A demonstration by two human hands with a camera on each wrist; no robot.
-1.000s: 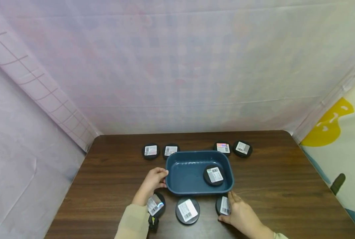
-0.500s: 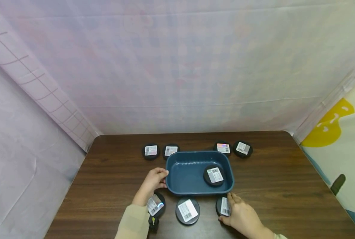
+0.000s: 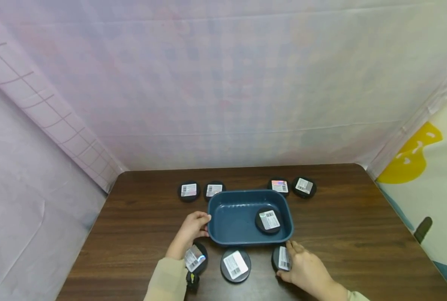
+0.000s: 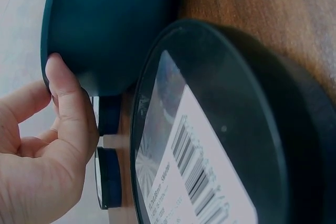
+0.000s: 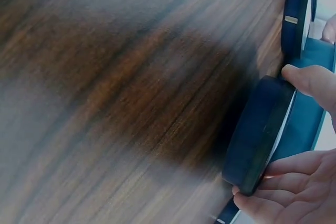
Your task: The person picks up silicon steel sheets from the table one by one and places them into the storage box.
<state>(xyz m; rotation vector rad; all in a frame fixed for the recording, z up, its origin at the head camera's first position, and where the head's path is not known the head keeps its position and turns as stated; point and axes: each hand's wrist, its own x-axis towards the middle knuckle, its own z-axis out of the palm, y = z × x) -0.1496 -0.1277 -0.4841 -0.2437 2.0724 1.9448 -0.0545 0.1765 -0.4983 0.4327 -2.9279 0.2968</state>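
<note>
Left hand [image 3: 190, 230] pinching blue tray [image 3: 229, 223] at rim, right hand [image 3: 305, 268] gripping black disc [image 3: 280, 258], second disc [image 3: 268, 220] inside tray's right side

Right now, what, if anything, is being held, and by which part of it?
The left grip pinches the blue tray by its left-end rim; the right grip holds the nearest row's right-hand barcode-labelled black disc by its side edge.

Pale beige left sleeve [image 3: 167, 279], pale right cuff [image 3: 356, 296], bare hands [image 3: 191, 230], small black yellow-marked device [image 3: 192, 281] beside left sleeve
</note>
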